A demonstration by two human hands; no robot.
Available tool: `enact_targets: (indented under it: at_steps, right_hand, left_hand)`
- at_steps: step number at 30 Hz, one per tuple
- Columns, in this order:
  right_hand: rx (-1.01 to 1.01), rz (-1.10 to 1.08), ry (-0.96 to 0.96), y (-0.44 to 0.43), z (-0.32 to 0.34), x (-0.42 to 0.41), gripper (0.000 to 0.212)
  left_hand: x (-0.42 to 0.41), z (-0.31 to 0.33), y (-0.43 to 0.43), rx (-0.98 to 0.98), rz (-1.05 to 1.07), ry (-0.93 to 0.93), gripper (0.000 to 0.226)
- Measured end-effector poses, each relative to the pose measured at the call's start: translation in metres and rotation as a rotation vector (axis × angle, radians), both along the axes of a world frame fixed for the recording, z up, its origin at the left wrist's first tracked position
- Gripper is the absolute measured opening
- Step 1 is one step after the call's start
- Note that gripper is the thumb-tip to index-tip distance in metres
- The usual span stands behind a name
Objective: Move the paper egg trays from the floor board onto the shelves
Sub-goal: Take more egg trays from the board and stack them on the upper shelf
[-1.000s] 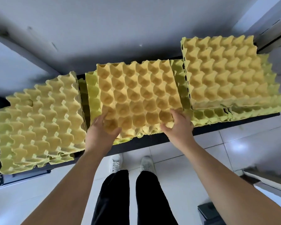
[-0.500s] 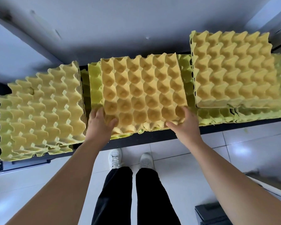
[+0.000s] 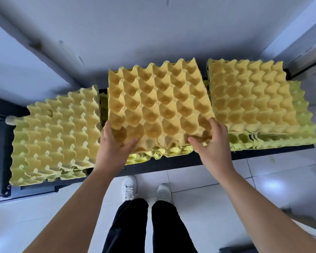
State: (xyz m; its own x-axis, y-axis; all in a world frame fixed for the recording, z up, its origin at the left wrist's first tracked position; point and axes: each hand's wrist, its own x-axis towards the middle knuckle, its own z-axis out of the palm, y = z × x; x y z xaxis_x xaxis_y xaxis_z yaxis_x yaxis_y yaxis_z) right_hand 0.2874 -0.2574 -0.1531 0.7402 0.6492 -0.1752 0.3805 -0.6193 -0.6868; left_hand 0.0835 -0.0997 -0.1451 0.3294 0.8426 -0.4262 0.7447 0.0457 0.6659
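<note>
Now: left hand (image 3: 115, 141) grips near-left corner of top tray (image 3: 159, 106), thumb across cups, fingers round side edge. Right hand (image 3: 211, 143) holds near-right corner, fingers curled over it, thumb along near edge. Tray runs straight ahead, away from body; near-square, slightly skewed; neither hand nearer. Lies over middle stack (image 3: 153, 154) on black shelf (image 3: 171, 163); whether fully seated, cannot tell. Left stack (image 3: 57, 136), right stack (image 3: 248, 99) just beside. Likely next: push forward, square up.
</note>
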Motion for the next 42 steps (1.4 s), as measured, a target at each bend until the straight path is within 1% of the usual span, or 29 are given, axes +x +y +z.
enact_targets:
  at_steps: [3, 5, 7, 14, 15, 19, 24, 26, 31, 36, 38, 42]
  right_hand:
    - [0.063, 0.071, -0.056, 0.012, 0.047, -0.004, 0.08]
    - [0.112, 0.116, -0.118, 0.024, 0.081, -0.009, 0.081]
    - [0.171, 0.166, -0.18, 0.035, 0.116, -0.017, 0.08]
    - [0.415, 0.305, -0.289, 0.073, 0.239, -0.059, 0.077]
    - [0.453, 0.329, -0.308, 0.079, 0.255, -0.068, 0.077]
    - [0.619, 0.408, -0.337, 0.1, 0.315, -0.114, 0.076]
    - [0.806, 0.484, -0.363, 0.118, 0.379, -0.182, 0.077]
    - [0.876, 0.505, -0.379, 0.125, 0.406, -0.222, 0.078]
    - [0.995, 0.528, -0.364, 0.139, 0.456, -0.306, 0.079]
    - [1.044, 0.565, -0.347, 0.162, 0.49, -0.387, 0.077]
    - [1.057, 0.582, -0.34, 0.175, 0.501, -0.416, 0.078]
    - [1.073, 0.634, -0.363, 0.207, 0.524, -0.466, 0.077]
  left_hand:
    - [-0.015, 0.047, 0.004, 0.053, 0.026, -0.033, 0.108]
    - [-0.029, 0.08, 0.009, 0.125, 0.041, -0.045, 0.112]
    - [-0.044, 0.116, 0.012, 0.181, 0.083, -0.066, 0.108]
    - [-0.108, 0.244, 0.016, 0.412, 0.245, -0.239, 0.072]
    - [-0.12, 0.261, 0.015, 0.446, 0.271, -0.268, 0.071]
    - [-0.174, 0.323, 0.015, 0.593, 0.358, -0.355, 0.08]
    - [-0.251, 0.385, 0.017, 0.736, 0.393, -0.385, 0.08]
    - [-0.296, 0.414, 0.014, 0.792, 0.408, -0.4, 0.079]
    - [-0.384, 0.466, 0.017, 0.884, 0.414, -0.43, 0.078]
    - [-0.465, 0.5, 0.026, 0.941, 0.457, -0.429, 0.082]
    - [-0.495, 0.508, 0.033, 0.948, 0.496, -0.434, 0.085]
    - [-0.547, 0.522, 0.055, 0.952, 0.568, -0.44, 0.106]
